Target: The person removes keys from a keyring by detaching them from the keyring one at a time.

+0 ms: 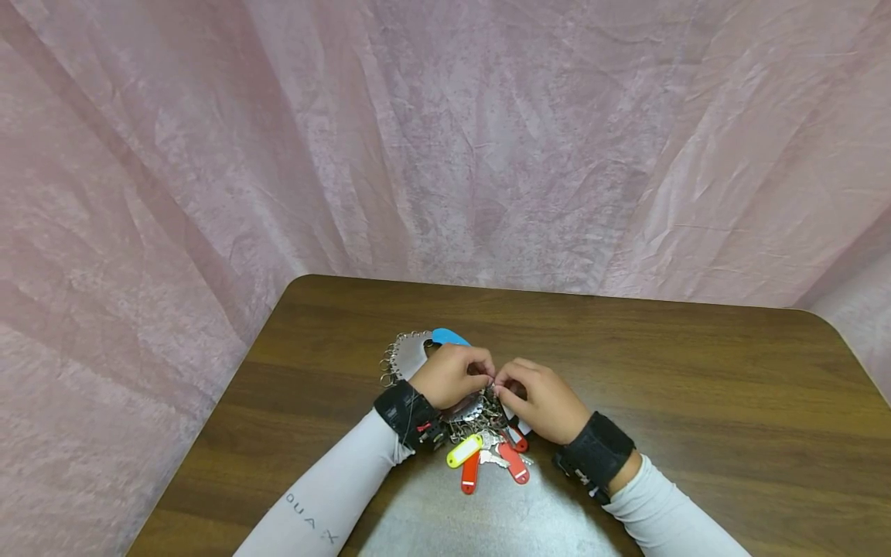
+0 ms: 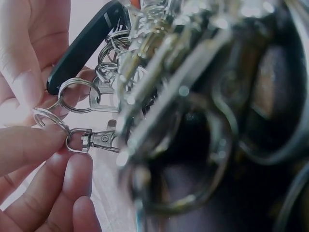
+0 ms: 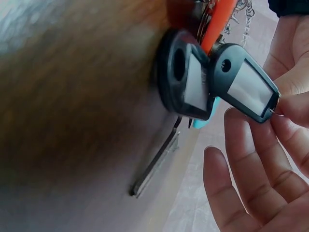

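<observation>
In the head view my left hand (image 1: 452, 373) and right hand (image 1: 543, 398) meet fingertip to fingertip over a bunch of keys (image 1: 490, 447). The left thumb and fingers pinch a small silver split ring (image 2: 60, 123), which is linked to a swivel clasp (image 2: 102, 139). Pinched at the same ring are the right thumb and index finger; the other right fingers are spread loosely. A black key tag (image 3: 251, 89) with a white label hangs right beside the right fingertips. A second black tag (image 3: 195, 84) is behind it. Fingers hide part of the ring.
Below the hands lie a yellow key tag (image 1: 464, 451) and several red key tags (image 1: 513, 463). A curved silver metal piece (image 1: 409, 356) edged with rings and a blue piece (image 1: 448, 336) lie behind the left hand. All rest on a brown wooden table (image 1: 696, 387) before a pink curtain.
</observation>
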Demonstrator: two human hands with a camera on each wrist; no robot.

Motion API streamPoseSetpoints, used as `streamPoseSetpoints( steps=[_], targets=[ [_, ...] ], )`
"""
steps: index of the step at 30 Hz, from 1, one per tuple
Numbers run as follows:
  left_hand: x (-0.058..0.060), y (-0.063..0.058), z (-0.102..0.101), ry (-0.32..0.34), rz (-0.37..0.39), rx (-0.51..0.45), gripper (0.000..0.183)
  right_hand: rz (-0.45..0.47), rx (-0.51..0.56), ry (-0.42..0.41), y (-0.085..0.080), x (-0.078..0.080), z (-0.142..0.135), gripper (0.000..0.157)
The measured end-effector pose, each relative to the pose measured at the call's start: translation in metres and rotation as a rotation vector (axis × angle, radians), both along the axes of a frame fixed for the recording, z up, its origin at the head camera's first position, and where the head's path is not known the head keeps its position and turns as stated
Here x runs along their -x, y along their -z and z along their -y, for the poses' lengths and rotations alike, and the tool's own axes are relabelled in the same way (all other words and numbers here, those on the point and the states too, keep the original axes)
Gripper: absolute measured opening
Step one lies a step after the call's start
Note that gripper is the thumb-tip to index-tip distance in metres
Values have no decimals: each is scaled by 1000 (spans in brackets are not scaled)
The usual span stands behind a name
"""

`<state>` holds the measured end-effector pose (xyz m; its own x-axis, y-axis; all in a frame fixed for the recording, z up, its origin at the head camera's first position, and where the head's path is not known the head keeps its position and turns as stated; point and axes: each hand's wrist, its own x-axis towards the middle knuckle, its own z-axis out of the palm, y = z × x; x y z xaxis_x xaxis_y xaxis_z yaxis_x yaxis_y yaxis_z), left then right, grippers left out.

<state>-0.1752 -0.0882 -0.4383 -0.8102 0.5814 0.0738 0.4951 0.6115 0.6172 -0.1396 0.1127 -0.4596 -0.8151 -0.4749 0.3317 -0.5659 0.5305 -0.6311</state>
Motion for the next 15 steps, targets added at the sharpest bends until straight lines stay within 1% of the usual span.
streamPoseSetpoints(
  steps=[5,15],
  targets=[
    [-1,-1,0,6,-1,-2,8,-3,-3,6,-1,0,0,4],
    [-2,-3,-2,23,-4,5,10,19,8,9,-3,-1,-1,4]
  ],
)
